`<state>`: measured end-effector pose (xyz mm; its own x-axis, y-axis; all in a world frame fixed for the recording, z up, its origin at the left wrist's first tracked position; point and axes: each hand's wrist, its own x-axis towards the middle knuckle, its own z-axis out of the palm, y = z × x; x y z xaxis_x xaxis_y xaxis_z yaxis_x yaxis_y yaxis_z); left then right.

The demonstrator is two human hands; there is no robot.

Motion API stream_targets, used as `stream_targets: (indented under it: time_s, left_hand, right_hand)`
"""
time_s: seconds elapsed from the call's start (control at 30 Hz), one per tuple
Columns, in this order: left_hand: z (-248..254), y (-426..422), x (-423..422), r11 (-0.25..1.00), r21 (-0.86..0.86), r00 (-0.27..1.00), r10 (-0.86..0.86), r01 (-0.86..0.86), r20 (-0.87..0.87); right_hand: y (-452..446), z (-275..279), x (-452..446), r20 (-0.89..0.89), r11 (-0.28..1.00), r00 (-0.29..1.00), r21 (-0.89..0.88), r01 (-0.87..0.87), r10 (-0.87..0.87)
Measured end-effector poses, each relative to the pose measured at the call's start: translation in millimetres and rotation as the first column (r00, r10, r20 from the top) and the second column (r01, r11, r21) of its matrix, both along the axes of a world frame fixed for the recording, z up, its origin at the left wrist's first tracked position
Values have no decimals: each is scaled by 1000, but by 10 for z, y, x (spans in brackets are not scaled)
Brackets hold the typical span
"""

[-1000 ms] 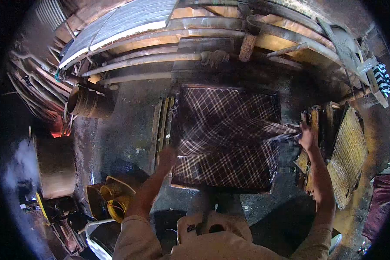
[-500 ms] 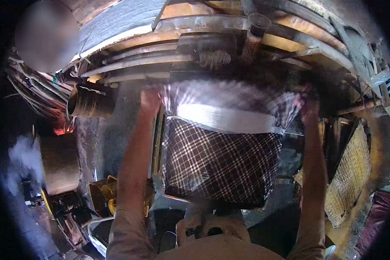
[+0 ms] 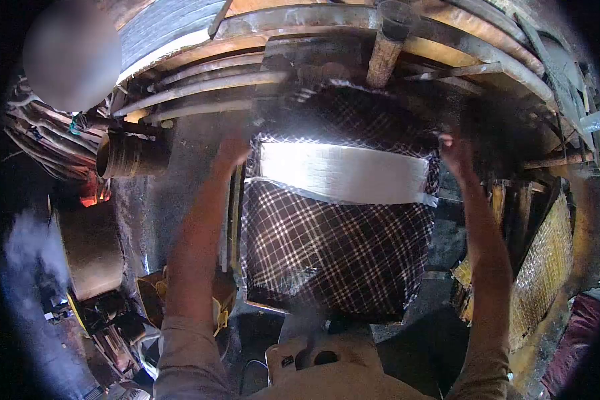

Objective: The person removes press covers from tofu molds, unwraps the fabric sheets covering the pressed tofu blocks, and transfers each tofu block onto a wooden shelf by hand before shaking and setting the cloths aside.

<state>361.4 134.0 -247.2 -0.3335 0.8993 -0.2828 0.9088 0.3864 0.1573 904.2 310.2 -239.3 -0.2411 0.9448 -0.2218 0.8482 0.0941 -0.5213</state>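
A dark plaid cloth (image 3: pixel 340 253) lies over a flat, boxy stack in front of me, and its far part billows, blurred, beyond the stack. Between the two parts of cloth shows a bare white slab or sheet (image 3: pixel 343 173). My left hand (image 3: pixel 235 151) is at the far left corner, fingers closed at the cloth's edge. Over at the far right corner, my right hand (image 3: pixel 452 153) has its fingers pinched on the cloth's other edge. Both arms stretch forward around the stack.
A person stands at the upper left, near bundled sticks (image 3: pixel 47 143). Glowing embers (image 3: pixel 95 193) and smoke lie at the left, by a metal drum (image 3: pixel 90 250). A rusty can (image 3: pixel 130 155), an upright post (image 3: pixel 385 60) and a woven mat (image 3: pixel 543 267) surround the stack.
The cloth's far part has swung away from me and downward, baring more of the white slab. My right hand has moved inward to the left; my left hand has shifted slightly.
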Motion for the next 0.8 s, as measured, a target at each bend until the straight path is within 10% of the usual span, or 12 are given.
stream_targets:
  time_s: [0.07,0.17,0.3,0.4,0.5,0.6,0.8]
  left_hand:
    - [-281,-377,189,974,34,964,-215,223,-154]
    - [-25,-844,668,944,-271,956,-238,187,-171]
    - [-234,-1277,685,984,-75,953,-176,163,-248]
    - [-78,-1439,695,921,-293,906,-336,259,-257]
    - [-28,-1715,635,914,-257,926,-354,313,-129]
    - [65,-2049,815,933,-149,923,-350,328,-162]
    - [222,-2618,2278,788,377,822,-560,488,106]
  right_hand:
    - [-425,-454,93,141,894,950,323,-310,278]
    - [-1118,-111,-37,477,876,820,183,-445,317]
    - [-1703,-45,116,508,850,818,273,-450,270]
    - [-1951,-185,380,328,815,896,399,-420,301]
    - [-2228,-28,495,104,892,889,36,-450,445]
    - [-2782,216,512,-102,748,754,268,-607,648]
    - [-4302,1088,170,-58,808,807,-29,-589,587]
